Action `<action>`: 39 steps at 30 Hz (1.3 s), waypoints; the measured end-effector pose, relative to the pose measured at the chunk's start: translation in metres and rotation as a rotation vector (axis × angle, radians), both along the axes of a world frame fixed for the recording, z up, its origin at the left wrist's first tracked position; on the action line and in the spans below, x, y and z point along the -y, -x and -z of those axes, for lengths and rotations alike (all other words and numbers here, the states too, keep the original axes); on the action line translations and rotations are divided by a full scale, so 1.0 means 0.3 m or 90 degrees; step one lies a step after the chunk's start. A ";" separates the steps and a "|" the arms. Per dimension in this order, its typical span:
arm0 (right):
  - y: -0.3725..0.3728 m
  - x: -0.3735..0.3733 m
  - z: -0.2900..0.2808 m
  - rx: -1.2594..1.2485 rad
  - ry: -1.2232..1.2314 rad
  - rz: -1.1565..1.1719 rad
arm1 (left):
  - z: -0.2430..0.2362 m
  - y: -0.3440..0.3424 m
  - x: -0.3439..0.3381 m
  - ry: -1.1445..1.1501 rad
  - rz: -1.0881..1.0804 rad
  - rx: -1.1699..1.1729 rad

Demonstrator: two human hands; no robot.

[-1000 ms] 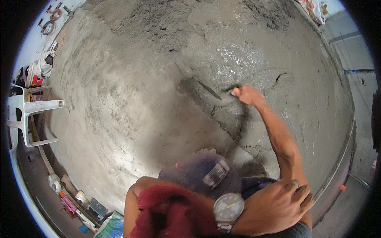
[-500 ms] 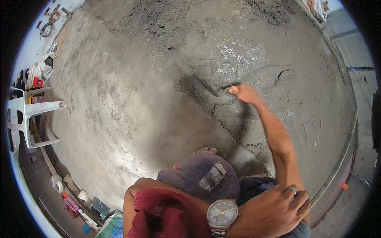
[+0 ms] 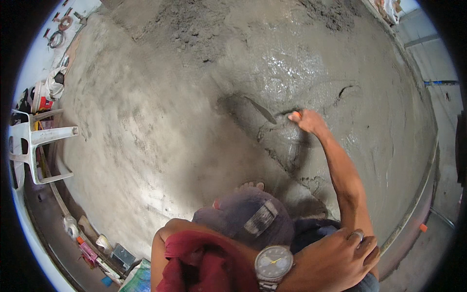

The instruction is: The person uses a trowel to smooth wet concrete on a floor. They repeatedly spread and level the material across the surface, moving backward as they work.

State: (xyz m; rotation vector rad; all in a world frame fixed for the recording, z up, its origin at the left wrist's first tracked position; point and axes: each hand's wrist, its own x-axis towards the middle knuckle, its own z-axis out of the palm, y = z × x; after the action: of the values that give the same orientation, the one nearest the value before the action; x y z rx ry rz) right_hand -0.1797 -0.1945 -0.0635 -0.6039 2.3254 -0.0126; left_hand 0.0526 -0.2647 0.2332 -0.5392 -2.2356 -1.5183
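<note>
My right hand [image 3: 310, 121] is closed round the orange handle of a trowel [image 3: 260, 110]. The trowel's narrow grey blade, tilted up on edge, reaches to the left just above the wet cement [image 3: 292, 80]. To its left the surface is paler and smoother, and a ragged ridge runs from the blade down toward my feet. My left arm crosses my lap, with a metal watch [image 3: 274, 263] at the wrist. Bent over my right arm near the elbow, my left hand [image 3: 335, 258] wears a ring, its fingers curled.
My bare toes [image 3: 250, 186] are on the grey floor before my knee. A white plastic chair [image 3: 44, 136] lies at the left edge. Beyond it run bags and small tools along the wall. Rough darker mortar [image 3: 335, 14] lies at the far side. A raised edge [image 3: 418, 194] bounds the right.
My right hand has moved slightly right and nearer with the trowel. The blade has tipped further onto its edge. My left hand stays in place.
</note>
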 end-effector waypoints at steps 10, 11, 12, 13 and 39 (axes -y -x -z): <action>-0.060 0.059 -0.002 -0.006 0.019 -0.019 | 0.024 -0.010 -0.036 0.043 0.136 0.041; -0.038 0.020 -0.002 -0.007 0.020 0.021 | 0.025 -0.007 -0.038 0.030 0.074 0.014; -0.020 -0.022 -0.003 -0.009 0.021 0.063 | 0.024 -0.007 -0.038 0.018 0.014 -0.012; -0.010 -0.069 -0.004 -0.006 0.019 0.068 | 0.014 -0.011 -0.030 0.019 0.025 0.008; -0.149 0.265 -0.087 -0.027 0.055 -0.022 | -0.012 -0.020 0.017 0.054 0.010 -0.005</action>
State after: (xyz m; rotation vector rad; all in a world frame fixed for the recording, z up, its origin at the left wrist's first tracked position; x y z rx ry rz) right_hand -0.1351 -0.2742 -0.0374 -0.6929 2.3644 -0.0858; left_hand 0.0587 -0.2699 0.2369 -0.5876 -2.3035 -1.4312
